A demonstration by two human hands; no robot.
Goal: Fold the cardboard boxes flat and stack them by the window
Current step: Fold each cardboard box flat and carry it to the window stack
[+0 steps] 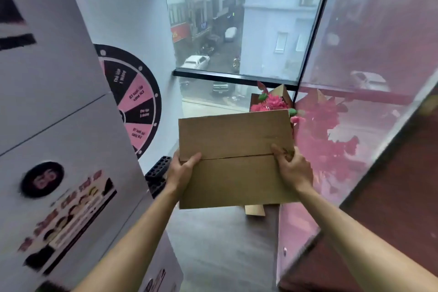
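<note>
**Carrying a flattened box toward the window**

Reaching up from the bottom of the frame, both forearms extended. At centre, left hand (pixel 181 170) grasping the left edge of the flattened cardboard box (pixel 234 161), thumb on top and fingers curled underneath; right hand (pixel 292 168) clamped on the right edge, fingertips pressing beside the seam between the two flaps. Held level in mid-air, clear of the floor (pixel 213 244).

Just below the box's lower right edge, a scrap of other cardboard (pixel 254 210) showing, possibly the stack already begun; too little visible to say. Left of centre, a black perforated block (pixel 157 170) near the left wrist. Beyond the far edge of the box, an open carton of pink flowers (pixel 267 102) standing against the window (pixel 241 26) in the upper middle.

Likely risks from here: flaps springing apart along the seam once either grip loosens; the far edge knocking the flowers if pushed too deep; landing askew on whatever lies beneath, hidden by the box itself.
</note>
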